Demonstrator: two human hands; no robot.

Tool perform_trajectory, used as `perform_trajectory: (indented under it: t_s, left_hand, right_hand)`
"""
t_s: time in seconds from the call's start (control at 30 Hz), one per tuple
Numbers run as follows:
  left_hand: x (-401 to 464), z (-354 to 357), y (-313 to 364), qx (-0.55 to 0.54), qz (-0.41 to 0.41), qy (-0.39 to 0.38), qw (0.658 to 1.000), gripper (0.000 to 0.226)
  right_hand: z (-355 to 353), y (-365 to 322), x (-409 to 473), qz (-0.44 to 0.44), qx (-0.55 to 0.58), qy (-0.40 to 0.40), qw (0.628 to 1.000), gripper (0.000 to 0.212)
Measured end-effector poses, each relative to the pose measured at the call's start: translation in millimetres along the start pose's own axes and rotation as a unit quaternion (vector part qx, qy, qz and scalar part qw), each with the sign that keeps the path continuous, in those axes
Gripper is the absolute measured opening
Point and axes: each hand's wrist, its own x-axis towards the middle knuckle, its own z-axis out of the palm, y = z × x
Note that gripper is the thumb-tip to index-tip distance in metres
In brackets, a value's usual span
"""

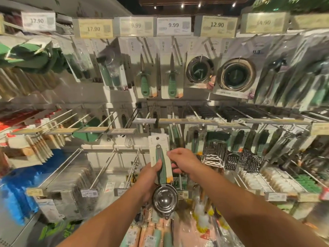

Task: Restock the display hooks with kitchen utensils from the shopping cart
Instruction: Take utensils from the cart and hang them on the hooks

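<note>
**Green-handled scoop held up to the hook wall**

Before the utensil wall, at chest height, I hold a carded scoop (162,168) upright with both hands. My left hand (150,177) is wrapped around the lower part of the card and the green handle, thumb across the front. My right hand (185,162) pinches the card's right edge with thumb and fingers. The steel bowl (165,199) of the scoop hangs below the card, under my left hand. The card's hanging hole is at the top, just under a price rail (178,121), and I cannot tell whether it is on a hook yet.

Price tags run along the top: 17.90 (37,20), 17.90 (93,29), 9.99 (136,25), 9.99 (173,24), 12.90 (217,24) and a blurred 14.90 (263,22). Under the two 9.99 tags hang green-handled knives (144,81) on cards. Under 12.90 hangs a round steel strainer (199,69), its card marked with a 9; a larger one (237,74) beside it reads 11.3. The smaller print on the cards is too blurred to read.

Bare hooks (105,168) stick out at lower left. Box graters (252,162) hang to my right.
</note>
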Motion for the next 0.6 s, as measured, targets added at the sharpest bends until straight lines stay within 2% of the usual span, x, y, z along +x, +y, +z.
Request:
perform_trajectory:
  t_s: [0.13, 0.27, 0.4, 0.5, 0.6]
  left_hand:
    - [-0.1, 3.6, 0.6, 0.005, 0.002, -0.004, 1.000, 0.030]
    - [-0.3, 5.6, -1.5, -0.008, -0.001, 0.004, 1.000, 0.043]
    - [-0.1, 3.5, -2.9, -0.016, 0.011, 0.000, 1.000, 0.020]
    - [1.7, -0.2, -3.4, 0.005, 0.023, 0.011, 1.000, 0.035]
    - [1.4, -2.5, -2.4, -0.002, 0.028, 0.018, 0.999, 0.036]
  right_hand:
    - [-0.6, -1.3, -4.0, 0.009, 0.016, -0.007, 1.000, 0.034]
    - [2.4, -4.9, -8.9, 0.008, 0.041, -0.012, 0.999, 0.032]
    - [4.0, -7.0, -10.9, 0.005, 0.024, 0.006, 1.000, 0.027]
    - [7.7, -4.7, -9.2, 0.002, 0.015, 0.012, 1.000, 0.039]
    - [9.6, -1.6, -7.2, -0.002, 0.003, 0.013, 1.000, 0.041]
